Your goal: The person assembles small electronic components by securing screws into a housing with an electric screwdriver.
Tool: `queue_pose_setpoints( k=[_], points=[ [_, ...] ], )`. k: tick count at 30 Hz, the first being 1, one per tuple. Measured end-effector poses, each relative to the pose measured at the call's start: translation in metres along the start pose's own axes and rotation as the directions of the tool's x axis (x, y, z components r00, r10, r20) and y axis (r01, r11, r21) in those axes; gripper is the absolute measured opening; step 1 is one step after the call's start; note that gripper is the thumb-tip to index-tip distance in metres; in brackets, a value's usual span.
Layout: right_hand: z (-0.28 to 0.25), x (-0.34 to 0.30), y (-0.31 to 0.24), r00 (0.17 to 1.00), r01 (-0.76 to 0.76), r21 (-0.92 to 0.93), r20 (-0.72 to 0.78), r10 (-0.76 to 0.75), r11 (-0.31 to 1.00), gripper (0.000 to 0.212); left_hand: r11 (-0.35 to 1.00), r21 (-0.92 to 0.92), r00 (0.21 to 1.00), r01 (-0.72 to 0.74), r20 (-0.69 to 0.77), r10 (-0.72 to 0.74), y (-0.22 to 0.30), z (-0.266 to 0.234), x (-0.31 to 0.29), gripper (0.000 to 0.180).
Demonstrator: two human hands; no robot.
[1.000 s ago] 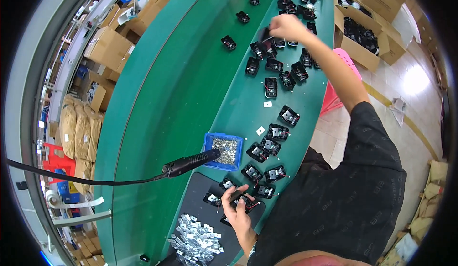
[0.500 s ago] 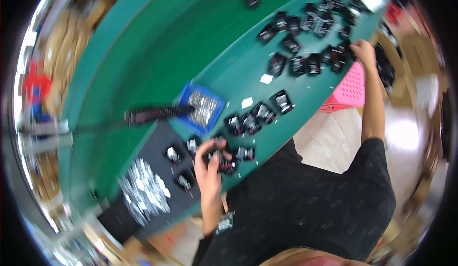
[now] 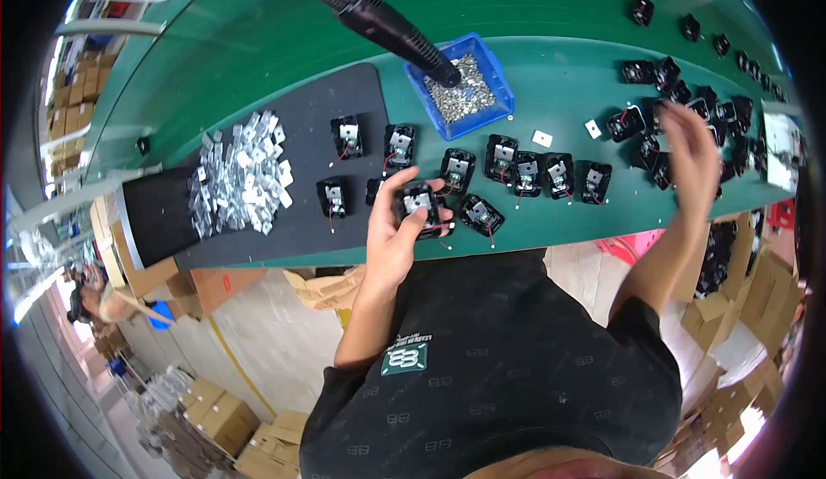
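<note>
My left hand [image 3: 394, 231] is closed around a black plastic housing [image 3: 418, 197] with a silver metal plate in it, the thumb lying on the plate. Around that hand more such housings sit on the bench, among them one with a red wire [image 3: 482, 214] just to its right. My right hand [image 3: 691, 150] is smeared by motion over a cluster of black housings [image 3: 662, 75] at the right. Its fingers are too blurred to show whether they grip anything.
A blue tray [image 3: 508, 101] of small metal screws stands at the back, with a black electric screwdriver [image 3: 387, 27] hanging over it. Loose silver plates [image 3: 249, 174] are heaped on the dark mat [image 3: 314, 105] at left. Two white pieces [image 3: 542, 138] lie right of the tray.
The view has turned, so the bench now runs level across it. My left hand still has a housing. My right hand has moved off the pile's near edge and is now over it.
</note>
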State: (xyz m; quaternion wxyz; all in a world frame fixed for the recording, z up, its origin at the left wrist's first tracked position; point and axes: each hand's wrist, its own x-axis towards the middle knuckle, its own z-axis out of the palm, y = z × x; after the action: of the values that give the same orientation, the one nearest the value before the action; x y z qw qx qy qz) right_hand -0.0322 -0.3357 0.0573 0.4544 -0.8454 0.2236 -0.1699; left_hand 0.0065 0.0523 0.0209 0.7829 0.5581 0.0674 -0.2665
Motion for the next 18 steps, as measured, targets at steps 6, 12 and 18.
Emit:
queue_pose_setpoints(
  k=[6,12,18],
  points=[
    [0.194,0.045,-0.083,0.778,0.401,0.218,0.432,-0.456,0.89,0.052,0.986,0.088,0.981,-0.141,-0.119,0.151,0.017,-0.037,-0.004,0.037],
    [0.256,0.058,-0.076,0.742,0.575,-0.265,0.568,-0.356,0.774,0.063,0.909,0.294,0.901,-0.296,-0.228,0.368,0.038,-0.093,0.009,0.041],
    [0.234,0.038,-0.095,0.882,0.239,0.319,0.324,-0.343,0.917,0.03,0.923,0.283,0.943,-0.26,-0.133,0.306,0.052,-0.113,0.026,0.036]
  ],
)
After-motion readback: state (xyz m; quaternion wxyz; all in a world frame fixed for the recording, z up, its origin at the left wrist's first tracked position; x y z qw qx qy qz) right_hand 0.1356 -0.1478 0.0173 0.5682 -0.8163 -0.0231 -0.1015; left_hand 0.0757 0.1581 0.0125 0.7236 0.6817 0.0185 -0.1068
